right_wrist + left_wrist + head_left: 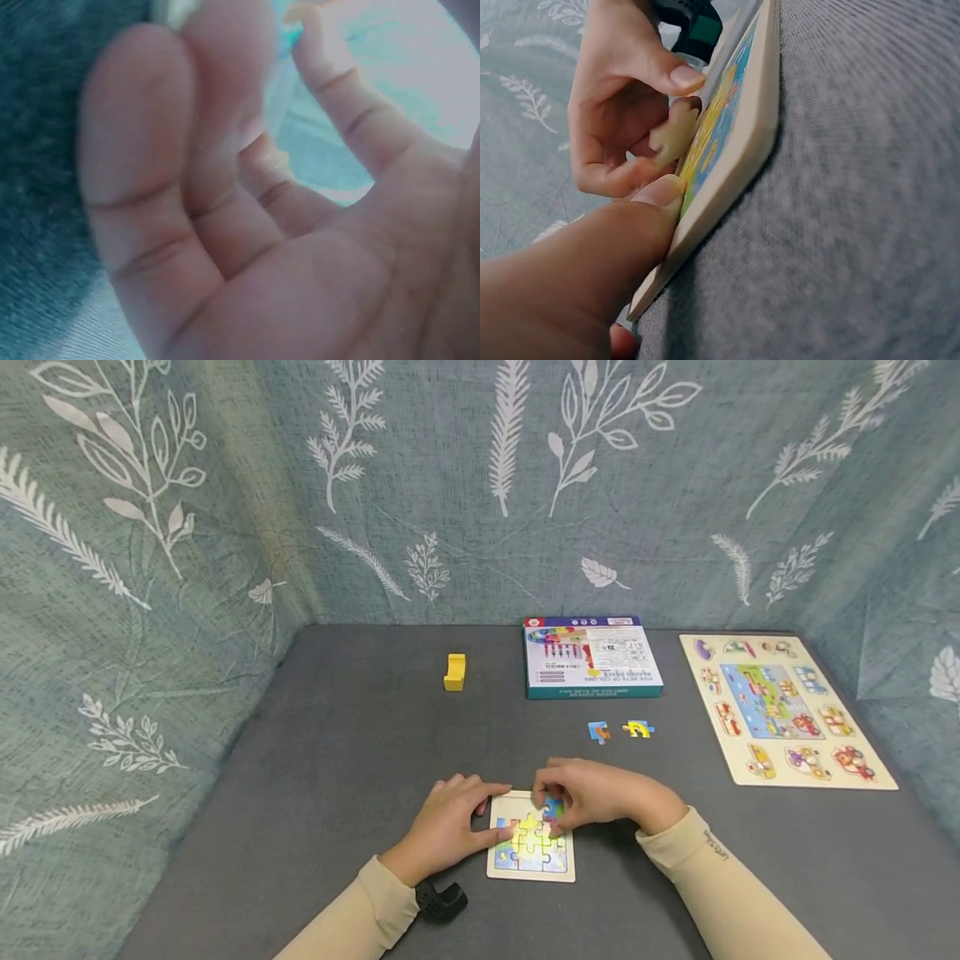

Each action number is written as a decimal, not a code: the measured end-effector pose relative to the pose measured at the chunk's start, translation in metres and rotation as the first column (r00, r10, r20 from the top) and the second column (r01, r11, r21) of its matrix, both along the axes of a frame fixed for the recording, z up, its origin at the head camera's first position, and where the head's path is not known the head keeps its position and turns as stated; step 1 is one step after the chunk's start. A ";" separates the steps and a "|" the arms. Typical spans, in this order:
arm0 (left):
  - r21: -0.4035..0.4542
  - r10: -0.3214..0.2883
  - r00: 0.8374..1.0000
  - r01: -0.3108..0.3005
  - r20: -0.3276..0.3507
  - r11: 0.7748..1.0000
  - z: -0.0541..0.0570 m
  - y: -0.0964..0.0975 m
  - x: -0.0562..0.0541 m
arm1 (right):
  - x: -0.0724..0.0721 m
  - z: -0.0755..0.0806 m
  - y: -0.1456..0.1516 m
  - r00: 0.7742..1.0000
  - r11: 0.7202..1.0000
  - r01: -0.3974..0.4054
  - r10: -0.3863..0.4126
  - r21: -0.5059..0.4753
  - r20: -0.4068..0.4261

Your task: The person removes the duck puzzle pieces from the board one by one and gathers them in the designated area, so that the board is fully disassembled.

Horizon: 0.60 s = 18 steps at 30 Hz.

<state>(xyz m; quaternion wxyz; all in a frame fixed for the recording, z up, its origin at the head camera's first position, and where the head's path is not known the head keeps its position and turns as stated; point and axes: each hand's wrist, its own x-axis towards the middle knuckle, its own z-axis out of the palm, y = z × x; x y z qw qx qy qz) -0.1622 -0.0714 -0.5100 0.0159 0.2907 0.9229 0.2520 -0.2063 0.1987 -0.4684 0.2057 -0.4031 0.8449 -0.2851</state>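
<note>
A small jigsaw puzzle in a pale wooden tray [531, 876] lies flat in front of me, several pieces fitted in it. My left hand [450, 821] rests at its left side, thumb pressing on the picture and index fingertip at the upper left corner. Over the upper right part, my right hand [597, 791] pinches a blue jigsaw piece [553, 808]. The pale underside of that jigsaw piece [676, 133] shows tilted between thumb and fingers in the left wrist view, close over the picture. The right wrist view shows mostly the palm and curled fingers [139, 127].
Two loose jigsaw pieces [638, 728] lie beyond my right hand. A boxed set [594, 660] stands behind them, with a yellow block [454, 672] to its left. A larger wooden puzzle board [810, 772] lies at the right. A patterned curtain [450, 485] hangs behind the table.
</note>
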 end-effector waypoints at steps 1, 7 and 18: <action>0.000 0.000 1.000 0.000 0.004 1.000 0.000 0.000 0.000 | 0.001 0.000 0.001 1.000 1.000 0.005 -0.005 0.008 -0.005; -0.007 0.009 1.000 -0.009 0.014 1.000 0.000 0.001 0.000 | -0.002 0.009 0.008 1.000 1.000 0.013 -0.012 -0.025 0.023; -0.011 0.018 1.000 -0.018 0.013 1.000 -0.001 0.002 0.001 | -0.025 0.041 0.120 0.848 0.873 0.488 -0.476 -0.005 -0.232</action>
